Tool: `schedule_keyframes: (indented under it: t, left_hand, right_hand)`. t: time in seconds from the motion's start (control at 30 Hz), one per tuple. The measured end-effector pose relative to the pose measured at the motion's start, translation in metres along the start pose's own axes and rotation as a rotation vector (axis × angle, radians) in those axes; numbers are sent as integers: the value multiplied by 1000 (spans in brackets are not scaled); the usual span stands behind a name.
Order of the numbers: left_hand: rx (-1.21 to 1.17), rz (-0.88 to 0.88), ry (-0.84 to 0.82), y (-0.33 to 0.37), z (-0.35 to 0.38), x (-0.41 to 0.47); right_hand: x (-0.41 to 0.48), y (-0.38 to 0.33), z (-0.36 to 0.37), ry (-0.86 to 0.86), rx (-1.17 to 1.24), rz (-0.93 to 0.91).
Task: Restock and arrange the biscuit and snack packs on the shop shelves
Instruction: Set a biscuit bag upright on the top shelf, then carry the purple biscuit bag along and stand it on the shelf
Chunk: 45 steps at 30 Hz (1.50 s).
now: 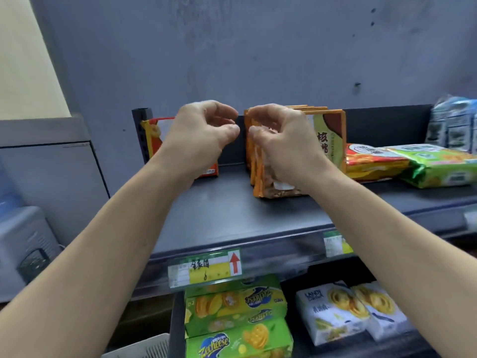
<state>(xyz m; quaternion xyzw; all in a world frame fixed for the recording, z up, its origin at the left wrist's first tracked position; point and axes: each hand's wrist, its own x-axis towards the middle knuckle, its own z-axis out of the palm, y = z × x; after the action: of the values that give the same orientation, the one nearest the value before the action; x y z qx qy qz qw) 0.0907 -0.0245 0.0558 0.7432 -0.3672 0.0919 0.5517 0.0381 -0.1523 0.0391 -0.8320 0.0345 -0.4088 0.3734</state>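
A row of upright orange snack packs (333,140) stands in the middle of the dark top shelf (227,208). My right hand (281,140) is curled in front of the row's top left corner, thumb and fingertips close together; whether it grips a pack is unclear. Just to the left, my left hand (204,127) hovers with fingers loosely curled and nothing in it. Behind the left hand, an orange and white pack (154,140) leans against the shelf's left end, partly hidden by my wrist.
A red pack (371,161) and a green pack (438,169) lie flat to the right, with blue-white packs (451,122) behind them. Below the price tag (206,267) sit green Zecheese packs (237,313) and white cookie boxes (343,311). A grey appliance (25,241) stands at the left.
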Motion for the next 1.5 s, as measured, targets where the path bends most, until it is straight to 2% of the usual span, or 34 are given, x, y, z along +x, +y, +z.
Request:
schedule_keyframes:
  t: [0.2, 0.53, 0.73, 0.87, 1.07, 1.5]
  left_hand:
    - [-44, 82, -93, 67, 79, -13]
    - [-194, 125, -373, 191, 326, -43]
    - [-215, 110, -496, 242, 441, -45]
    - [-196, 91, -546, 255, 502, -35]
    - [-240, -36, -573, 249, 583, -5]
    - [-192, -220, -545, 238, 695, 72]
  right_hand:
    - [-23, 27, -96, 91, -37, -6]
    - [-91, 132, -357, 323, -272, 194]
    - [-120, 182, -466, 408, -325, 316]
    - [-126, 220, -514, 459, -362, 387]
    - [-116, 283, -563, 507, -403, 493]
    - [-40, 382, -622, 499, -370, 574]
